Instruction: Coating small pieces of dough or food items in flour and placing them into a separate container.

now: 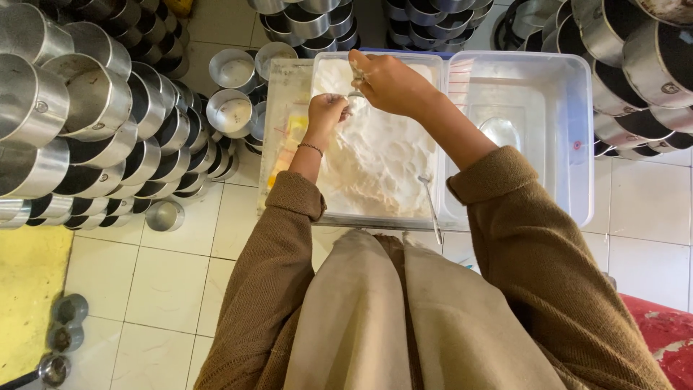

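Note:
Both my hands are over a clear plastic tub (382,220) filled with white dough-like paste (375,155). My left hand (326,112) is closed around a small lump or tool at the paste's far left; what it holds is partly hidden. My right hand (386,79) grips a metal spoon (355,94) that points down toward my left hand. A second spoon (431,206) lies with its bowl in the paste and its handle over the tub's near rim. I wear brown sleeves and a beige apron.
An emptier clear tub (577,130) with a lid inside sits to the right. Stacks of round metal tins (94,108) crowd the left, the top and the right edge. Loose tins (231,112) stand on the white tiled floor beside the tub. A yellow mat (29,289) lies at lower left.

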